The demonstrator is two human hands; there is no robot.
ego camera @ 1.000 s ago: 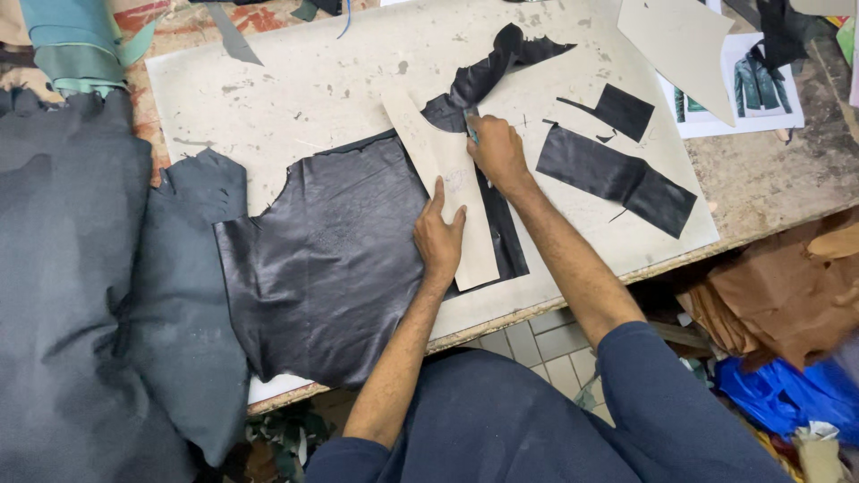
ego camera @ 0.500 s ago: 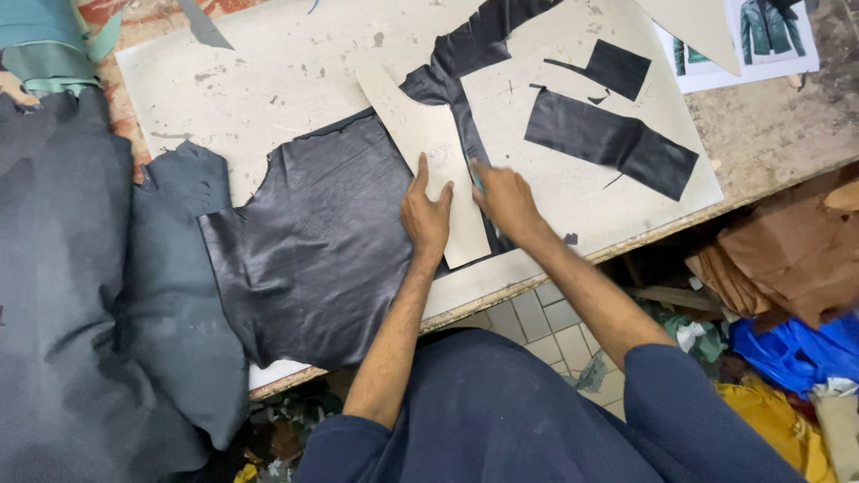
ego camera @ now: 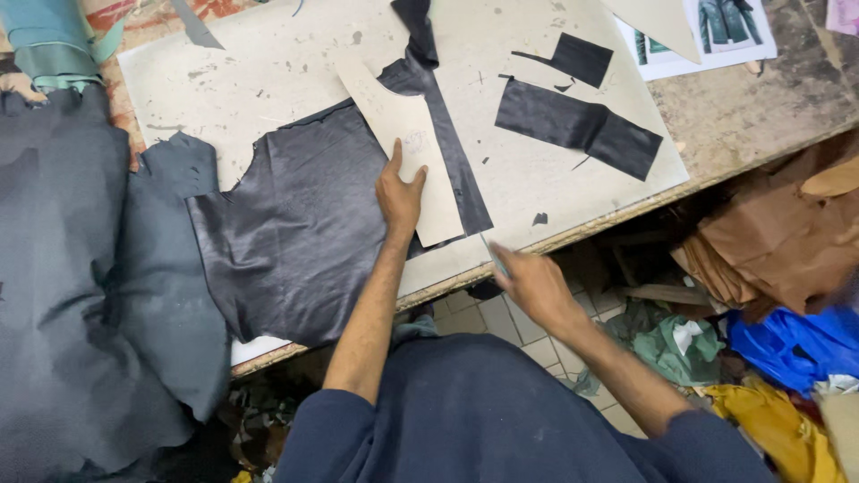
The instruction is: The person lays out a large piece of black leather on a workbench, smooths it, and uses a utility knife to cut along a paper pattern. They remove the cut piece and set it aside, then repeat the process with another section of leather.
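My left hand (ego camera: pixel 399 192) lies flat, fingers spread, on a pale card pattern (ego camera: pixel 403 134) that rests on a black leather hide (ego camera: pixel 304 224) on the cutting board (ego camera: pixel 268 63). A long black leather strip (ego camera: pixel 452 152) runs along the pattern's right edge. My right hand (ego camera: pixel 534 284) is off the board's near edge, closed around a small knife (ego camera: pixel 494 255) whose blade points up toward the table edge.
Cut black leather pieces (ego camera: pixel 577 125) lie on the right of the board. Grey-blue hides (ego camera: pixel 80 286) pile at the left. A printed sheet with a jacket picture (ego camera: pixel 725 27) sits at the far right. Brown leather (ego camera: pixel 787 241) and coloured scraps (ego camera: pixel 787 340) lie below the table.
My right hand has drawn the knife down along the pattern's right edge and come off the table's near edge. My left hand stays pressed on the pattern.
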